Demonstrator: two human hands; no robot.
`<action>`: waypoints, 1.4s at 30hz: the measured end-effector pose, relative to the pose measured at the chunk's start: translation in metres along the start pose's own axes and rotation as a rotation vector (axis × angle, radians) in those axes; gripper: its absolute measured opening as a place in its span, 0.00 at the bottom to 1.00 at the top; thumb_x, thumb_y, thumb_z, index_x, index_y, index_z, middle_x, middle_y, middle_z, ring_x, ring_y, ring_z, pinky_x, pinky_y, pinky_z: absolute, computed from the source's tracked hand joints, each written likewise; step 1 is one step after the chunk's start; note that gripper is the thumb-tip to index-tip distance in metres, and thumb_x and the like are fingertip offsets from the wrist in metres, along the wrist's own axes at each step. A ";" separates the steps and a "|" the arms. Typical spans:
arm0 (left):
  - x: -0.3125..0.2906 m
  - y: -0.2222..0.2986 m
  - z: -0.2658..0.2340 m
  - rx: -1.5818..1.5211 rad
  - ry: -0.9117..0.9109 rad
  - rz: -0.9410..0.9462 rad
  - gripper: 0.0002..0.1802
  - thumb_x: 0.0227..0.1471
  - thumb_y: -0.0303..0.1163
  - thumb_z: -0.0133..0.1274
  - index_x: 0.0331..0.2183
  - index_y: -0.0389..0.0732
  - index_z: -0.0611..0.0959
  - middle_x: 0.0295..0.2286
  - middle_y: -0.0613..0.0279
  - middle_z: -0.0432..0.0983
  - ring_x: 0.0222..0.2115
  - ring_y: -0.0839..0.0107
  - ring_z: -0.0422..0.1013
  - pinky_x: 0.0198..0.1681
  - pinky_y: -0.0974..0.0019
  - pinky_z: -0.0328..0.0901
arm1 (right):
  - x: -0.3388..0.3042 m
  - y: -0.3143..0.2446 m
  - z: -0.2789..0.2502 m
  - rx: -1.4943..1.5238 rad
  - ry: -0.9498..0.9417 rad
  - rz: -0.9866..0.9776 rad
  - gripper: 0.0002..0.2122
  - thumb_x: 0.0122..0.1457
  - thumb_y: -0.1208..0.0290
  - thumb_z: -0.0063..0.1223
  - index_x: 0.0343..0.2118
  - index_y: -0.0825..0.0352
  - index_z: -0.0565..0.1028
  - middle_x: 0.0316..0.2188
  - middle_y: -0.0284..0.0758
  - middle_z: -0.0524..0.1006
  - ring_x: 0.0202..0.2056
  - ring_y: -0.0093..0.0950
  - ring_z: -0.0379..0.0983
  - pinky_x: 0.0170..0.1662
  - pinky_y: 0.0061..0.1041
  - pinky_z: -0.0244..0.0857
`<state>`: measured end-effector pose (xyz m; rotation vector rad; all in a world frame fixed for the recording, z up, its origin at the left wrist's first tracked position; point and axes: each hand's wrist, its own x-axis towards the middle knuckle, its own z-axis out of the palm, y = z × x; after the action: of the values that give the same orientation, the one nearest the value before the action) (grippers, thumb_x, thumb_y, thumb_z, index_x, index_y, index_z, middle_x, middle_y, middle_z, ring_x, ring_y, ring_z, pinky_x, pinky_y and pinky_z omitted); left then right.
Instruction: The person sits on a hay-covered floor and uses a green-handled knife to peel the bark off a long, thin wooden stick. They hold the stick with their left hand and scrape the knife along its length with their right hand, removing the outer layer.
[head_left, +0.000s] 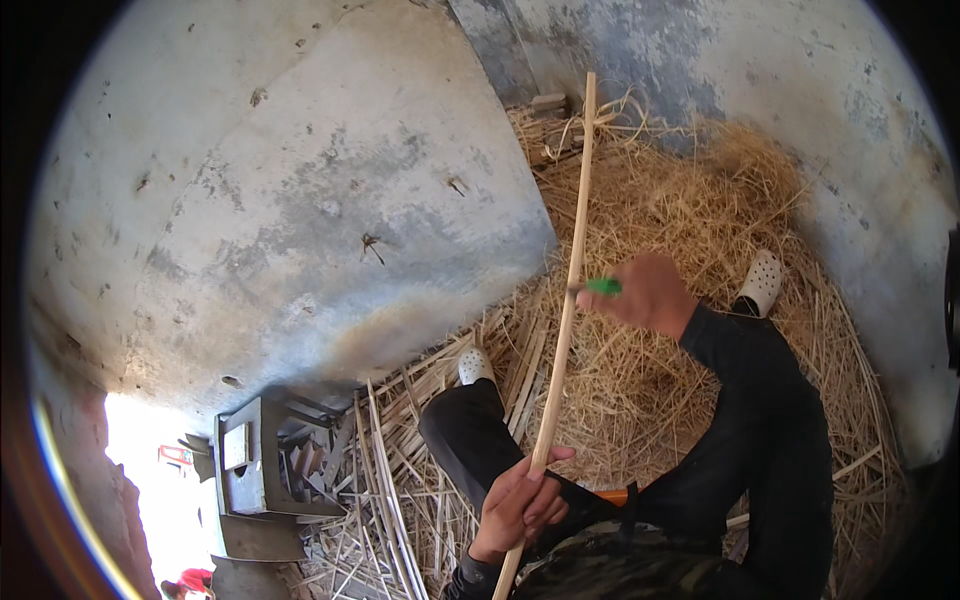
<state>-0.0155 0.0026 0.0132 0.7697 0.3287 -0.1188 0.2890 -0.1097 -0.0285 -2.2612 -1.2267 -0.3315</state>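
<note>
We see a room with worn grey-and-white plaster walls (400, 190), and its floor is covered by a big heap of thin, straw-coloured shavings (700, 210). In the middle of our view there is a long, narrow, pale wooden strip (557, 390), which goes from the lower edge up over the heap, slightly leaning. The left hand (520, 508) has its fingers clamped around the lower part of this strip. The right hand (647, 290) has its fingers closed on a small tool with a bright green handle (604, 287), and its dark end is at the strip's middle part; this hand is a little blurred. We notice two white clogs with holes (764, 280) on the feet, and at the left a grey box-like wooden cabinet (250, 480) near loose split pieces (385, 500).
</note>
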 end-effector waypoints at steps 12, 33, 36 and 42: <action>-0.003 -0.001 -0.003 0.025 0.006 0.035 0.22 0.65 0.35 0.33 0.54 0.30 0.62 0.13 0.74 0.52 0.12 0.83 0.48 0.22 0.75 0.50 | -0.021 -0.043 0.010 0.160 0.026 -0.187 0.33 0.50 0.26 0.38 0.12 0.55 0.77 0.03 0.20 0.53 0.07 0.17 0.47 0.10 0.21 0.39; -0.012 -0.006 0.001 0.171 -0.018 -0.052 0.21 0.66 0.36 0.32 0.54 0.31 0.62 0.14 0.73 0.53 0.14 0.83 0.48 0.24 0.75 0.52 | 0.038 0.066 0.006 -0.152 0.138 -0.005 0.36 0.49 0.24 0.34 0.07 0.57 0.61 0.05 0.23 0.53 0.08 0.20 0.50 0.11 0.26 0.43; -0.012 -0.011 -0.002 0.157 -0.077 -0.066 0.21 0.66 0.36 0.32 0.54 0.33 0.62 0.14 0.74 0.52 0.15 0.83 0.49 0.23 0.76 0.50 | 0.064 0.119 -0.001 -0.035 0.211 0.311 0.35 0.52 0.25 0.33 0.07 0.56 0.60 0.07 0.22 0.53 0.09 0.19 0.49 0.12 0.26 0.42; -0.017 -0.020 -0.002 0.120 -0.010 -0.129 0.24 0.65 0.36 0.34 0.57 0.31 0.61 0.14 0.74 0.52 0.15 0.83 0.50 0.22 0.78 0.49 | 0.040 0.142 -0.016 -0.007 0.079 0.421 0.34 0.52 0.26 0.34 0.08 0.56 0.59 0.08 0.21 0.51 0.10 0.19 0.45 0.13 0.27 0.38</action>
<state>-0.0367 -0.0103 0.0039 0.8659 0.3637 -0.2653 0.4298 -0.1531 -0.0457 -2.4135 -0.6841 -0.2601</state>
